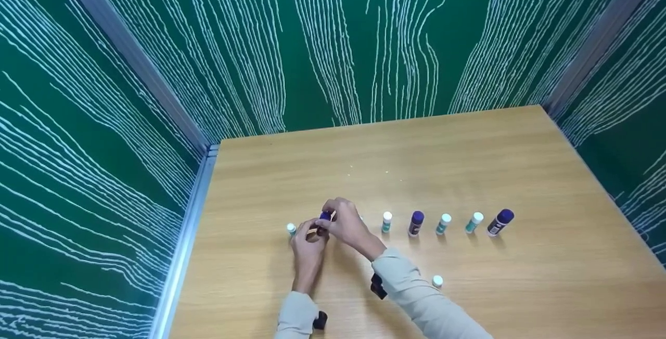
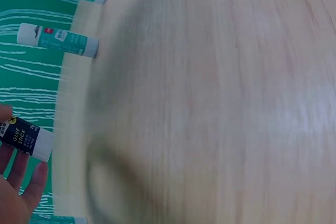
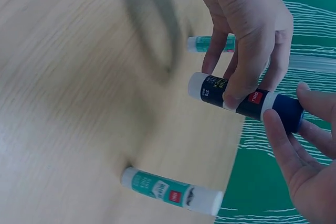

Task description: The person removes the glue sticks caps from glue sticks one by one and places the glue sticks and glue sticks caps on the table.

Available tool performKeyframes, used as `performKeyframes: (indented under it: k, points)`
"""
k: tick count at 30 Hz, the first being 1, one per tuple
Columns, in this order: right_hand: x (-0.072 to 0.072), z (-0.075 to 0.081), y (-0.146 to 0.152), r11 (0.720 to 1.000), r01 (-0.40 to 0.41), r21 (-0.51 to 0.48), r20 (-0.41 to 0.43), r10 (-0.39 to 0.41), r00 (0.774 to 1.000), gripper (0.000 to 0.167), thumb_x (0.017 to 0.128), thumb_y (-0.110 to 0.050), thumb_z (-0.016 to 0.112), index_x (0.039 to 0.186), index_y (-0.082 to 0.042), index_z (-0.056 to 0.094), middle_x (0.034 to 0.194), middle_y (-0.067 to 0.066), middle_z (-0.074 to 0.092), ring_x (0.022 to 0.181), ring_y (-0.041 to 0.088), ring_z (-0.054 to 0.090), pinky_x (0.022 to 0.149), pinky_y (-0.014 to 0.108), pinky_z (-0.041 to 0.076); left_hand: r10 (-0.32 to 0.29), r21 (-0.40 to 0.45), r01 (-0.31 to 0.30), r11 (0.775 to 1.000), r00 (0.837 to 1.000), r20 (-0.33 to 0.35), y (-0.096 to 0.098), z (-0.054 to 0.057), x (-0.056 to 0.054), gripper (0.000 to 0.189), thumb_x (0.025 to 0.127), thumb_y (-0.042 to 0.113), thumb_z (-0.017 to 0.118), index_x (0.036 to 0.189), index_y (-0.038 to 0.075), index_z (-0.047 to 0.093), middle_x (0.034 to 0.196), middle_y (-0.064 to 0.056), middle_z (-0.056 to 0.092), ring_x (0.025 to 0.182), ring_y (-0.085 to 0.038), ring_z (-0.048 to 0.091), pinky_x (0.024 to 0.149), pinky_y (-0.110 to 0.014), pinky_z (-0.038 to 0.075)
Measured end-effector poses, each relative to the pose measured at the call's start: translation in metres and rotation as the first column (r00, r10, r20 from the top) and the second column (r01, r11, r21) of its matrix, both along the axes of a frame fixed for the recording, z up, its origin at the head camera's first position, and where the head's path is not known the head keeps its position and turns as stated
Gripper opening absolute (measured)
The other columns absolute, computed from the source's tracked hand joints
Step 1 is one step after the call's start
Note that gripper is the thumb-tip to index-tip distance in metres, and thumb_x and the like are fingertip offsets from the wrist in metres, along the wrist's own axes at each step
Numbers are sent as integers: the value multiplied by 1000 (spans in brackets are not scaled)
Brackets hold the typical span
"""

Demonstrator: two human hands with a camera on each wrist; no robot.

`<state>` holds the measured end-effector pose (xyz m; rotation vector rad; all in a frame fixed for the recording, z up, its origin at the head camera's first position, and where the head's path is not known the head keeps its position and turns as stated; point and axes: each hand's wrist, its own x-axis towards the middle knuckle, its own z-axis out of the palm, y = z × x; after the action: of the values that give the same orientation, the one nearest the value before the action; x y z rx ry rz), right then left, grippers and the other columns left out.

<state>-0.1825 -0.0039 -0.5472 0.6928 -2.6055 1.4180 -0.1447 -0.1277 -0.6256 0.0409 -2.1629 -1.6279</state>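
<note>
A dark blue glue stick point(image 3: 212, 88) with a white base is held between both hands, off the table. My left hand point(image 1: 308, 249) grips its body; in the left wrist view its lettering reads "GLUE STICK". With thumb and fingers, my right hand point(image 1: 347, 223) pinches the blue cap point(image 3: 286, 112), which sits on the stick. Just left of the left hand stands a small green glue stick point(image 1: 291, 229) with a white cap. Another green glue stick point(image 3: 168, 190) stands near the right hand, mostly hidden by it in the head view.
To the right, a row on the wooden table point(image 1: 312, 162) has green glue sticks point(image 1: 387, 222) and two dark ones, one dark stick point(image 1: 415, 223) mid-row and another point(image 1: 500, 222) at the end. A white-topped object point(image 1: 437, 281) stands by the right sleeve. Green panels point(image 1: 312, 68) border the table.
</note>
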Motion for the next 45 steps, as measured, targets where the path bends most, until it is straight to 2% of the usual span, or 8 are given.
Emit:
performKeyframes:
  k: [6, 12, 16, 20, 23, 31, 37, 45]
  points:
    - [2, 10, 4, 1000, 0, 13, -31, 1, 1000, 19, 79, -8, 76, 88, 5, 66, 81, 10, 59, 66, 18, 59, 56, 18, 52, -1, -46, -1, 999, 998, -56, 3, 10, 2, 35, 71, -12, 67, 101, 5, 69, 95, -8, 67, 88, -30, 65, 71, -38, 58]
    - [5, 18, 9, 1000, -15, 20, -32, 16, 999, 20, 78, -9, 77, 89, 5, 67, 81, 8, 60, 65, 15, 58, 56, 19, 52, -24, -55, 18, 998, 995, -99, 4, 21, 7, 33, 72, -11, 71, 101, 6, 70, 95, -6, 68, 89, -29, 64, 75, -45, 57]
    - [8, 25, 13, 999, -41, 31, -15, 42, 999, 18, 79, -10, 76, 88, 3, 68, 81, 7, 61, 65, 14, 57, 56, 20, 51, -24, -90, 11, 996, 989, -144, 6, 41, 16, 32, 70, -15, 69, 97, 2, 70, 90, -8, 68, 84, -33, 64, 71, -48, 56]
    - [11, 32, 18, 998, -59, 27, -12, 59, 998, 16, 80, -9, 75, 88, 2, 68, 82, 8, 62, 65, 14, 58, 56, 20, 51, -53, -125, 30, 992, 981, -188, 9, 64, 24, 31, 67, -17, 69, 94, -1, 70, 87, -11, 68, 80, -36, 64, 66, -49, 56]
    - [13, 37, 22, 997, -74, 18, -28, 75, 997, 15, 80, -9, 75, 88, 2, 68, 82, 8, 62, 65, 14, 58, 55, 20, 51, -74, -145, 45, 988, 977, -200, 10, 72, 27, 30, 67, -16, 71, 94, -2, 69, 88, -13, 68, 80, -36, 64, 65, -49, 57]
    - [22, 41, 30, 995, -95, -15, -72, 93, 993, 13, 79, -7, 76, 88, 1, 69, 81, 8, 62, 64, 14, 59, 54, 20, 52, -105, -164, 72, 984, 973, -205, 10, 80, 34, 32, 67, -14, 74, 95, 0, 71, 89, -11, 69, 80, -31, 66, 64, -46, 57]
    - [25, 40, 35, 991, -124, -43, -121, 118, 986, 13, 79, -6, 76, 88, 2, 69, 79, 8, 62, 63, 14, 61, 54, 19, 53, -121, -153, 96, 984, 979, -162, 12, 84, 38, 30, 68, -12, 75, 95, 1, 72, 90, -8, 69, 81, -28, 66, 64, -51, 55]
    - [26, 41, 40, 990, -139, -32, -125, 134, 983, 12, 78, -5, 76, 87, 1, 70, 78, 7, 62, 61, 12, 59, 53, 19, 51, -137, -168, 108, 980, 975, -174, 13, 84, 39, 32, 65, -13, 75, 93, 2, 72, 89, -8, 70, 79, -27, 67, 62, -46, 57]
